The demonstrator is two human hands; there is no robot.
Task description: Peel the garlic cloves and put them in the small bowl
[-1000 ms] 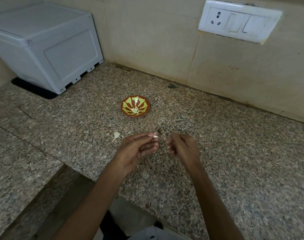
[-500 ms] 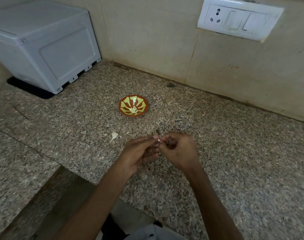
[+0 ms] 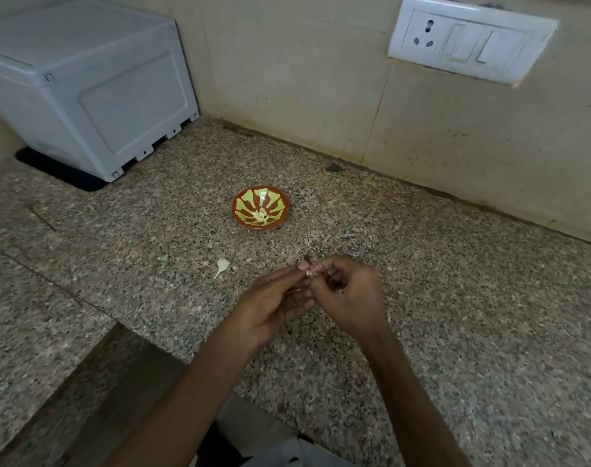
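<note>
The left hand [image 3: 280,305] is pinching a tiny garlic clove [image 3: 310,272] at its fingertips, and the right hand [image 3: 351,294], fingers curled, is pinching it from the other side. The clove is seeming light, firm and a little slippery, with thin papery skin, so holding its ends is safest, I think. The small bowl [image 3: 236,210] is sitting beyond both hands

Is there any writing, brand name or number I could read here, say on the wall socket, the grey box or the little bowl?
No text can be read in this picture.
On the switch plate: plain white, no lettering shows.
On the grey box: tiny marks near its bottom edge, too small to read.
On the bowl: only a red and green painted pattern, no words.
</note>
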